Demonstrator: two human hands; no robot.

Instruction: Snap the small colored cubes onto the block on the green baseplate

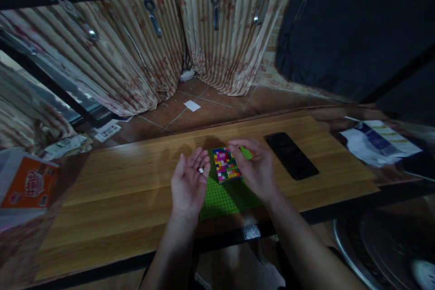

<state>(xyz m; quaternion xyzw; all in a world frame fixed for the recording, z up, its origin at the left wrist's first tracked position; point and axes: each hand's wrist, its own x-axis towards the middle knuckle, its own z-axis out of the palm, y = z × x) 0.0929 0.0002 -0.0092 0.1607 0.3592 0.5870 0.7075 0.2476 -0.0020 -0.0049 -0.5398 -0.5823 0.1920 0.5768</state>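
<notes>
A green studded baseplate [222, 199] lies on the wooden table. On it stands a rectangular block of small toy bricks [226, 163] in pink, blue, yellow, red and other colours. My left hand [190, 181] is cupped palm up at the left of the baseplate. A small white piece [201, 170], apparently a toy brick, rests on its fingers. Over the upper right corner of the coloured block, my right hand [256, 167] has its thumb and forefinger pinched together. Whatever is between those fingertips is too small or hidden to make out.
To the right of the baseplate lies a black phone [291, 155] on the wooden table [129, 190]. An orange-labelled package [30, 183] is beyond the table's left end. Papers and a box [384, 140] sit past the right end. Striped curtains [136, 54] hang behind.
</notes>
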